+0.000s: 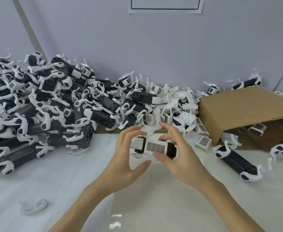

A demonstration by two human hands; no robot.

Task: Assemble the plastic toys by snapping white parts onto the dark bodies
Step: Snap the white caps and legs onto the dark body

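Two hands: I see both of my hands raised over the near middle of the table [36, 173], holding one toy [154, 147] between them.
Left hand: my left hand [129, 158] cups the toy's left end, fingers curled over the far side and thumb pressed under the near edge.
Right hand: my right hand [179, 154] pinches the toy's right end, thumb on the near side of the white grille piece, index and middle fingers curled over the top.
Toy in hand: a dark body lying lengthwise left to right, with a white cover bearing a grid pattern seated on top; dark bands show at both ends. I cannot tell whether the cover is fully seated.
Big pile: many dark bodies with white legs [36, 101] are heaped at the far left, reaching the wall.
White parts: a loose heap of white covers [179, 108] sits at the far middle, just behind my hands and beside the box.
Box: a cardboard box [246, 111] lies tipped on its side at the far right, its opening facing near-right, a few white parts inside.
Right side: one legged toy [236, 159] lies on the table near the box.
Near left: one single white leg piece [35, 206] lies alone, well apart from the rest.
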